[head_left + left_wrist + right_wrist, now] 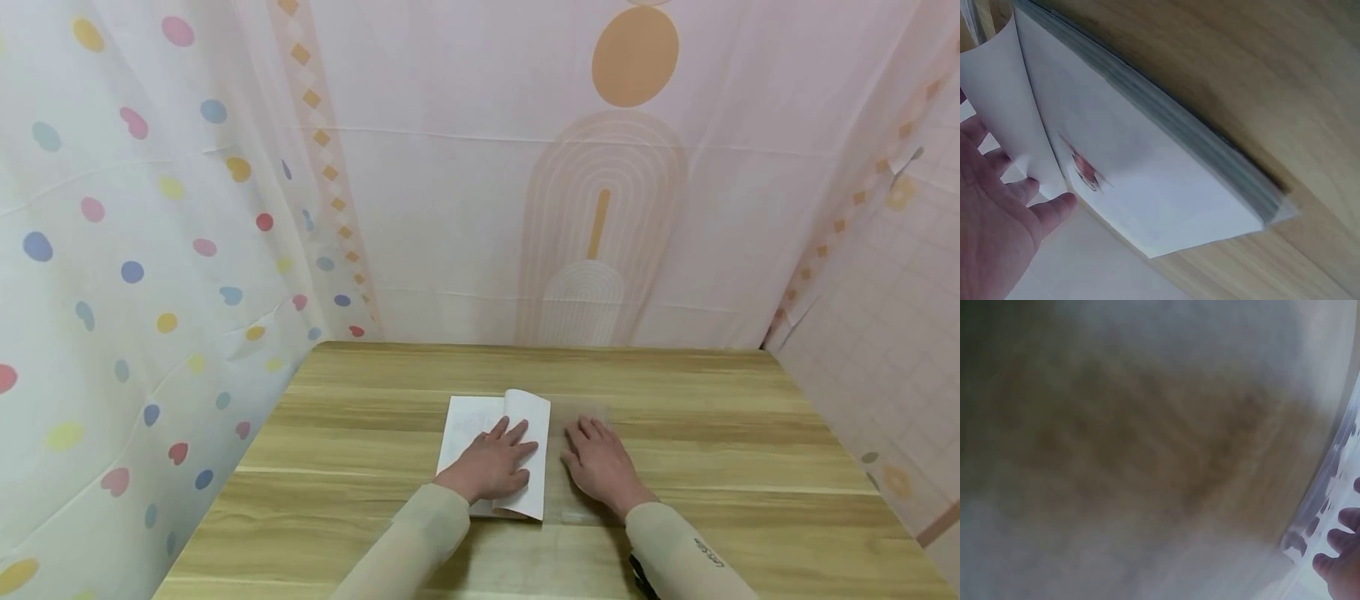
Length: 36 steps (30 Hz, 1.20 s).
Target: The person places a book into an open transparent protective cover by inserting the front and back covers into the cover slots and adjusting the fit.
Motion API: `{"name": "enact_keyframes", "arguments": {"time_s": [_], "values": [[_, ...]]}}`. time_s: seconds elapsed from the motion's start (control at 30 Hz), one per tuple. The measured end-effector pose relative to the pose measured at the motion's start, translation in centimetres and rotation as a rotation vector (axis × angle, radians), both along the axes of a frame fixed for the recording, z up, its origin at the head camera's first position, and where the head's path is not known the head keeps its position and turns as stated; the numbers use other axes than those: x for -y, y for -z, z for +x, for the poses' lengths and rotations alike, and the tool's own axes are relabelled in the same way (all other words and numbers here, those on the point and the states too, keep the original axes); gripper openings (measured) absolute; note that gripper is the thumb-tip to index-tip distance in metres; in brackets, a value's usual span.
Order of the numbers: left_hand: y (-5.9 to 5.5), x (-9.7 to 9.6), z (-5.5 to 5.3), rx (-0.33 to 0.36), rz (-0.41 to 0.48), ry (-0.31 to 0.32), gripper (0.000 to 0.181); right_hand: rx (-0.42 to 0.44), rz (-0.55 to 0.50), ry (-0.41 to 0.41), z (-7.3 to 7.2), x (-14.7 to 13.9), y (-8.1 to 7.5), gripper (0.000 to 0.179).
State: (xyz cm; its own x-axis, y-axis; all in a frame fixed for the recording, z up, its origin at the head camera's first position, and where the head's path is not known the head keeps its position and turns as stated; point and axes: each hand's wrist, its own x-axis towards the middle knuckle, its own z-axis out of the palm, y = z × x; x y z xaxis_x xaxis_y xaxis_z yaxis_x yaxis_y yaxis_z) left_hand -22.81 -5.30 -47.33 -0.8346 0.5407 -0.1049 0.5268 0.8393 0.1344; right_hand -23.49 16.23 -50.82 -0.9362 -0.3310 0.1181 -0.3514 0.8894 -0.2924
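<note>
Left grip (491,465) lies with fingers spread on a curling page (529,408) of a book (465,417) on the worktop (360,467); the right grip (596,460), fingers extended and holding nothing, rests on a clear sheet (581,510) just beside it. Both sleeves (423,533) run out of the head view's bottom edge, where a dark band (642,575) at the right wrist is partly hidden. Print on the book is too faint to read from the head; the left wrist view reveals a red drawing (1085,170), thick page edges (1172,131) and a clear corner (1286,211) jutting past them. The right wrist view is mostly blur, its fingertips (1340,540) cut off at the right edge, the surface beneath them hard to identify.
</note>
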Motion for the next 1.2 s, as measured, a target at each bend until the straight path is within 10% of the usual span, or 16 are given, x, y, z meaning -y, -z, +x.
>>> {"name": "enact_keyframes", "arguments": {"time_s": [1.2], "values": [[0.9, -3.6, 0.2, -0.091, -0.202, -0.047, 0.05, 0.03, -0.005, -0.02, 0.1, 0.0, 0.0, 0.044]]}}
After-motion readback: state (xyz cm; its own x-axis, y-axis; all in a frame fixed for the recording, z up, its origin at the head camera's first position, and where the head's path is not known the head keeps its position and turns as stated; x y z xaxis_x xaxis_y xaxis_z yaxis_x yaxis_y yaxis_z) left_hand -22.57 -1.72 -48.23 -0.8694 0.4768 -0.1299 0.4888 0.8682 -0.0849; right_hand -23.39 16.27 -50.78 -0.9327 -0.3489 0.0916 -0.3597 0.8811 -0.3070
